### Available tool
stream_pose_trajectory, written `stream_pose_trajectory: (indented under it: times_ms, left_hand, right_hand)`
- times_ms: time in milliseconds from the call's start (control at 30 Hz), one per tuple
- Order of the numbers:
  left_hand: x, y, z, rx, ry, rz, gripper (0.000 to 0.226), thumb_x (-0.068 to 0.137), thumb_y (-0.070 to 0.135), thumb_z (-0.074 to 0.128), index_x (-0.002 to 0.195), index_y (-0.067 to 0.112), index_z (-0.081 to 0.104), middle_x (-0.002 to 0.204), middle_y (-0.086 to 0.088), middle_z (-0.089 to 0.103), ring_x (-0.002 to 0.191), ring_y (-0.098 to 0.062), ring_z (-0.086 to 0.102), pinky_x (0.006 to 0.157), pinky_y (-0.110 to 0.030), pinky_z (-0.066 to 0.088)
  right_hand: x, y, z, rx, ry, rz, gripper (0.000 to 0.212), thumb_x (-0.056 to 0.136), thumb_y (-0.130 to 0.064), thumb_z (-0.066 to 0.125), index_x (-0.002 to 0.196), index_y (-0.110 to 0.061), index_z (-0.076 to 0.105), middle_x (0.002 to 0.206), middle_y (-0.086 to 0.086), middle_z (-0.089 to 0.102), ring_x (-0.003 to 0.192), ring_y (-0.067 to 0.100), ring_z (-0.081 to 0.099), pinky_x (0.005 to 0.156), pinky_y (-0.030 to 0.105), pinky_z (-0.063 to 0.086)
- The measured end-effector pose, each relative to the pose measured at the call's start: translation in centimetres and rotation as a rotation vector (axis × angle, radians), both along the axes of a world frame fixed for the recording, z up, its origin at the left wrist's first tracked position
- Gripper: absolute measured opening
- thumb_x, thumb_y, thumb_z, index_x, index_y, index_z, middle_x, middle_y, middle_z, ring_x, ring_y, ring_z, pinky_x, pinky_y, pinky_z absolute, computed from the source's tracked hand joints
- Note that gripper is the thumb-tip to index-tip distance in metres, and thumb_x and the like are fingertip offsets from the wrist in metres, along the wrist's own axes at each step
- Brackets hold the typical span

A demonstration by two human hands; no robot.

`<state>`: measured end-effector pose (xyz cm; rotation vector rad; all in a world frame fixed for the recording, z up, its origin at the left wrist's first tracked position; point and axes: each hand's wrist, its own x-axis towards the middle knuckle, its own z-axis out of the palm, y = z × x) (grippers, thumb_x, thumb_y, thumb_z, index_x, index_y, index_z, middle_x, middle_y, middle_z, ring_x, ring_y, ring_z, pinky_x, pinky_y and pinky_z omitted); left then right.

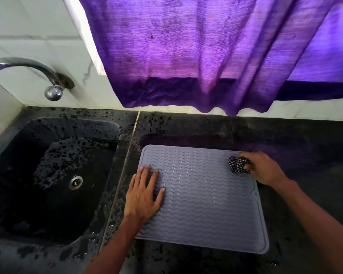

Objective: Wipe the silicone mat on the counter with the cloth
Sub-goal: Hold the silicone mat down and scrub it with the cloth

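Observation:
A grey silicone mat point(204, 202) with wavy ridges lies flat on the black speckled counter point(305, 147), right of the sink. My left hand point(145, 192) rests flat on the mat's left part, fingers spread. My right hand point(265, 169) is at the mat's far right corner, closed around a bunched black-and-white checked cloth point(238, 164) that presses on the mat surface.
A black sink point(53, 175) with a metal drain sits left of the mat, with a chrome tap point(24, 74) on the tiled wall above it. A purple curtain point(206, 56) hangs over the back of the counter.

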<state>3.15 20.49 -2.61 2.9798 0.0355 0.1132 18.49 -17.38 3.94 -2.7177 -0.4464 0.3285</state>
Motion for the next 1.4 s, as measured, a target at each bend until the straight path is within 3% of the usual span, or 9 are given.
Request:
stream_pose_trajectory:
  times_ms: [100,267,433,600,767,900,1000,1233,1400]
  left_hand:
    - [-0.2,-0.1,-0.6,-0.006,0.007,-0.041,0.068,0.104,0.056,0.023,0.160,0.018,0.028,0.167,-0.009,0.022,0.155,-0.027,0.020,0.123,-0.042,0.014]
    - [-0.2,0.0,-1.0,-0.058,0.025,-0.055,0.067,0.105,0.056,0.019,0.161,0.018,0.024,0.169,-0.008,0.016,0.157,-0.025,0.011,0.124,-0.043,0.014]
    - [-0.1,0.0,-1.2,-0.066,0.024,-0.054,0.067,0.105,0.054,0.022,0.161,0.017,0.023,0.169,-0.008,0.015,0.157,-0.025,0.010,0.123,-0.044,0.016]
    - [-0.2,0.1,-1.2,-0.090,0.013,-0.051,0.067,0.105,0.054,0.024,0.161,0.019,0.022,0.169,-0.007,0.014,0.157,-0.024,0.009,0.124,-0.043,0.014]
    - [-0.2,0.1,-1.0,-0.109,0.010,-0.049,0.067,0.105,0.056,0.024,0.161,0.020,0.022,0.169,-0.006,0.016,0.157,-0.023,0.010,0.125,-0.041,0.012]
    - [-0.2,0.5,-1.2,-0.140,-0.005,-0.056,0.068,0.104,0.060,0.026,0.161,0.022,0.025,0.169,-0.004,0.018,0.156,-0.021,0.013,0.125,-0.038,0.013]
    - [-0.3,0.7,-1.2,-0.147,-0.027,-0.072,0.069,0.103,0.060,0.031,0.161,0.022,0.023,0.169,-0.004,0.017,0.157,-0.021,0.012,0.125,-0.038,0.013]
    - [-0.4,0.4,-1.8,-0.243,-0.129,-0.053,0.072,0.101,0.057,0.040,0.153,0.008,0.041,0.163,-0.011,0.032,0.153,-0.027,0.027,0.123,-0.045,0.025]
    - [-0.4,0.3,-2.1,-0.292,-0.166,-0.038,0.071,0.098,0.054,0.048,0.150,0.006,0.045,0.161,-0.012,0.036,0.152,-0.026,0.028,0.121,-0.047,0.029]
  right_hand:
    - [-0.6,0.6,-1.3,0.003,-0.094,-0.013,0.054,0.071,0.001,0.065,0.109,-0.037,0.061,0.105,-0.012,0.070,0.091,0.021,0.066,0.075,0.042,0.056]
    - [-1.3,3.2,-1.7,0.067,-0.221,0.014,0.049,0.071,0.001,0.069,0.109,-0.031,0.068,0.112,-0.011,0.070,0.099,0.021,0.063,0.086,0.033,0.050]
    - [-1.4,7.4,-2.1,0.125,-0.242,0.103,0.055,0.060,0.003,0.069,0.106,-0.026,0.069,0.108,-0.005,0.072,0.098,0.024,0.066,0.087,0.040,0.051]
    - [-1.4,13.4,-2.2,0.099,-0.203,0.161,0.050,0.064,-0.004,0.069,0.107,-0.030,0.065,0.108,-0.007,0.071,0.096,0.023,0.062,0.083,0.037,0.048]
    - [-1.0,17.7,-2.2,0.037,-0.216,0.183,0.044,0.072,-0.008,0.067,0.109,-0.031,0.063,0.105,-0.006,0.072,0.098,0.024,0.062,0.091,0.044,0.048]
    - [-0.4,17.4,-2.2,0.152,-0.101,0.095,0.048,0.076,-0.006,0.054,0.112,-0.037,0.059,0.094,-0.003,0.072,0.090,0.025,0.064,0.078,0.040,0.054]
    - [-0.5,17.1,-2.6,0.167,-0.136,0.062,0.044,0.078,-0.006,0.055,0.111,-0.035,0.060,0.095,-0.004,0.073,0.089,0.024,0.066,0.077,0.039,0.055]
    - [-0.9,21.1,-3.8,0.228,-0.108,0.071,0.041,0.074,-0.011,0.060,0.108,-0.034,0.056,0.092,-0.006,0.072,0.088,0.016,0.068,0.073,0.034,0.055]
    - [-0.6,26.4,-3.7,0.203,-0.073,0.116,0.045,0.069,-0.018,0.055,0.111,-0.034,0.052,0.095,-0.001,0.072,0.092,0.024,0.068,0.074,0.038,0.056]
